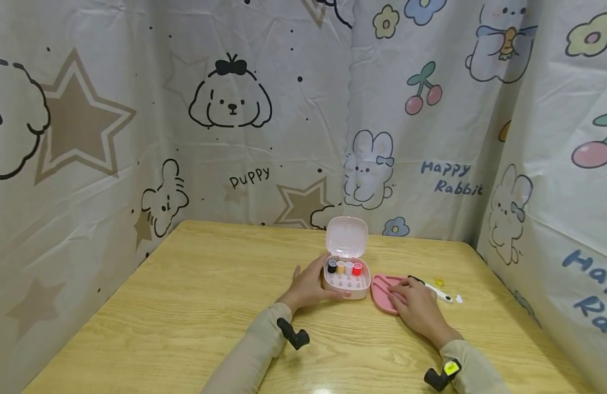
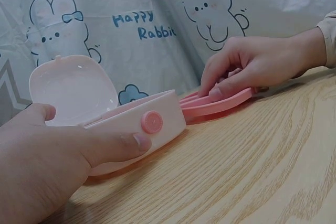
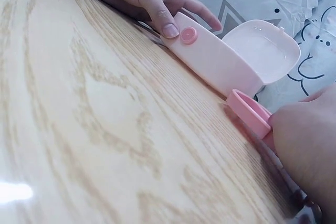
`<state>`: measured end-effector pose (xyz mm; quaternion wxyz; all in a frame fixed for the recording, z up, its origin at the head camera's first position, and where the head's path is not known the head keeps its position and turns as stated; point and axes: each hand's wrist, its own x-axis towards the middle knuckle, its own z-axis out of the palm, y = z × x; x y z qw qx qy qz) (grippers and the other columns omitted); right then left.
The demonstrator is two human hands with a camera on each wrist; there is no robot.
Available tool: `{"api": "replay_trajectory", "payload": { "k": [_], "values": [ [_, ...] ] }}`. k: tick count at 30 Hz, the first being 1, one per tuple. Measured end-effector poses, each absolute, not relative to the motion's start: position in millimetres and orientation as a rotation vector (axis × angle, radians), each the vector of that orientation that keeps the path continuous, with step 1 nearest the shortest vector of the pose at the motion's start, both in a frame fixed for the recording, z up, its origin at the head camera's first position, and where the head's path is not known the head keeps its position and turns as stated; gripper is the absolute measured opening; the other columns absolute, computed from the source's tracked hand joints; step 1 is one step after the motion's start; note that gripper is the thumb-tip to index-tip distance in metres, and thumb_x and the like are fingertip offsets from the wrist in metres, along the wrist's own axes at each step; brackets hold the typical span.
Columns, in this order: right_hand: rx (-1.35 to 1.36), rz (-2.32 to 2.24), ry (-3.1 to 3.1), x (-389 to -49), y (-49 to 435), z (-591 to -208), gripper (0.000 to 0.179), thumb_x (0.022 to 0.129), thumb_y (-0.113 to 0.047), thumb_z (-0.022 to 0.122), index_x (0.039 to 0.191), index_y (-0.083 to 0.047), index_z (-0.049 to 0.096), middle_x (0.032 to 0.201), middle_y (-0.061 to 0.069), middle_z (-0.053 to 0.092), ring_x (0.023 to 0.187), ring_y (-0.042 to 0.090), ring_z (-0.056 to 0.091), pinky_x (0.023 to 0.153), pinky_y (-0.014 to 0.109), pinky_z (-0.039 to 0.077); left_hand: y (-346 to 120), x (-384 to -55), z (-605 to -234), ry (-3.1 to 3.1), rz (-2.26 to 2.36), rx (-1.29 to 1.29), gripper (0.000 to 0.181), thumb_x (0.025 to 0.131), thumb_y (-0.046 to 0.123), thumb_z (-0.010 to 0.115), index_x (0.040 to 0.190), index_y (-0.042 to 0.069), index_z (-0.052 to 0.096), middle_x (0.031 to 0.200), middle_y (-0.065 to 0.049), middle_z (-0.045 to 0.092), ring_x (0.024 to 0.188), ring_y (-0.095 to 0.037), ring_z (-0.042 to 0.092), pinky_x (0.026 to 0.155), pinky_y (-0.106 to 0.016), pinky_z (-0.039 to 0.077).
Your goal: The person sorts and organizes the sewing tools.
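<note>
My left hand (image 1: 308,284) holds a small pink sewing box (image 1: 351,294) by its left side, the thumb laid along the front beside the round button (image 2: 151,122). The box's lid (image 1: 347,237) stands up at the back. Inside is a row of thread spools (image 1: 357,268): black, peach, white and red, above several short pegs. To the right lies a pink divided tray (image 1: 379,298), close beside the box. My right hand (image 1: 420,310) reaches into this tray with bent fingers, fingertips down between its ridges. Whether they pinch something small is hidden.
Beyond my right hand lie a white-and-black slim tool (image 1: 445,296), a small yellow item (image 1: 439,282) and a small white piece (image 1: 459,299). The wooden table (image 1: 225,273) ends at printed curtains (image 1: 293,137) on the back and both sides.
</note>
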<state>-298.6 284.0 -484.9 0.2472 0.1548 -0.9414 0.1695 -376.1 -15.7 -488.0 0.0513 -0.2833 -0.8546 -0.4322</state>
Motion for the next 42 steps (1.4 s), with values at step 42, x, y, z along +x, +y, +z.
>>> {"api": "replay_trajectory", "payload": {
  "k": [42],
  "values": [
    [0.456,0.591,-2.283,-320,230,-470,0.017,0.086,-0.014,0.084,0.1,-0.005,0.082,0.101,0.011,0.069,0.099,0.037,0.065,0.087,0.059,0.041,-16,-373,-486,-2.627,-1.294,-0.835,0.11,0.074,0.05,0.093,0.162,0.023,0.034,0.162,0.003,0.041,0.148,-0.022,0.037,0.115,-0.073,0.0]
  ]
}}
